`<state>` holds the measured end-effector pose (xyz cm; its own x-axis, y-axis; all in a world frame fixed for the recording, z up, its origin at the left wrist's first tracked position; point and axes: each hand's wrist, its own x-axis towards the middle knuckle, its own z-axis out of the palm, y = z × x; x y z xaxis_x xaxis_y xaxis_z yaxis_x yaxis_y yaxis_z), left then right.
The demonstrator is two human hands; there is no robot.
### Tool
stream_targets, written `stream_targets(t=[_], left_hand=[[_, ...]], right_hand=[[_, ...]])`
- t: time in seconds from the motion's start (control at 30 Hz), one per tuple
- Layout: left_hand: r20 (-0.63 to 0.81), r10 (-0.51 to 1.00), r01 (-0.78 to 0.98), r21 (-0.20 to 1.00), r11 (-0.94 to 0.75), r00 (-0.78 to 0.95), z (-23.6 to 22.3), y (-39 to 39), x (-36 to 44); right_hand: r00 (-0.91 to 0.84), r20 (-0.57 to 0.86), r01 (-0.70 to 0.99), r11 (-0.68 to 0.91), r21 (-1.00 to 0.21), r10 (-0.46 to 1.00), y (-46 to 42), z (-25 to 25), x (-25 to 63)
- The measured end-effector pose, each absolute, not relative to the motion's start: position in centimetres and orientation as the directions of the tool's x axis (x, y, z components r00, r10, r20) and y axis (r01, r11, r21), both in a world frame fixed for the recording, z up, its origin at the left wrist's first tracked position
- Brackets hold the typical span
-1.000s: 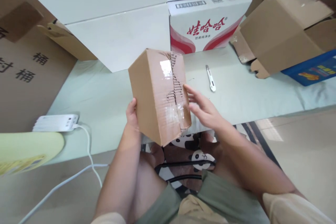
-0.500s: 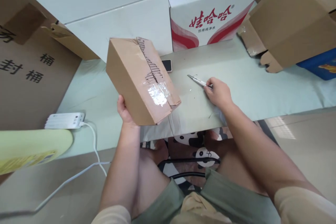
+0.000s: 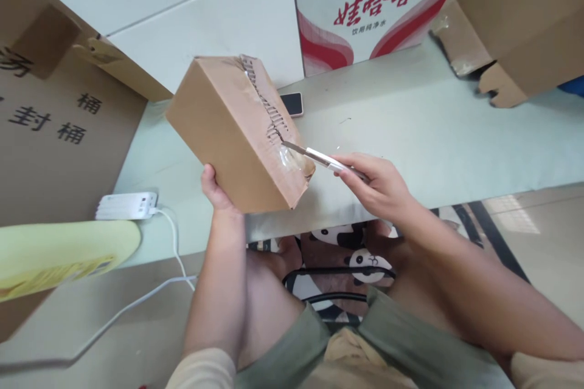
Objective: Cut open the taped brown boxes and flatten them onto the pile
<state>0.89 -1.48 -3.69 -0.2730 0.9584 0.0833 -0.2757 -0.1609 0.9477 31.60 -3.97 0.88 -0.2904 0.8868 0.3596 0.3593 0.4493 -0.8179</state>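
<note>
My left hand point(image 3: 213, 187) grips the near lower side of a small brown cardboard box point(image 3: 223, 127), holding it tilted above the table's front edge. Clear tape and a torn corrugated strip run along the box's top seam. My right hand point(image 3: 378, 185) is closed on a white utility knife point(image 3: 322, 158). The knife's blade tip rests on the taped seam at the box's near right corner.
A pale green table point(image 3: 410, 127) carries a phone point(image 3: 292, 103) behind the box. A white and red printed carton point(image 3: 365, 6), white boxes point(image 3: 201, 30) and brown cartons point(image 3: 524, 18) stand at the back. A white power strip point(image 3: 128, 205) with its cable lies left.
My right hand left the box, picked the knife up from the table and brought its blade to the box's seam. My left hand tilted the box over to the left.
</note>
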Motion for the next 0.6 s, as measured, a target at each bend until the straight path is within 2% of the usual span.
stream_targets(t=[0.4,0.6], left_hand=[[0.107,0.949,-0.308,0.93,-0.201,-0.298,-3.79,-1.66,1.4],[0.101,0.949,-0.33,0.922,-0.202,-0.299,-4.03,-1.82,1.41]], right_hand=[[-0.292,0.407,0.325,0.49,-0.809,0.866,-4.15,0.35,31.34],[-0.376,0.376,0.281,0.491,-0.825,0.847,-4.45,1.05,31.1]])
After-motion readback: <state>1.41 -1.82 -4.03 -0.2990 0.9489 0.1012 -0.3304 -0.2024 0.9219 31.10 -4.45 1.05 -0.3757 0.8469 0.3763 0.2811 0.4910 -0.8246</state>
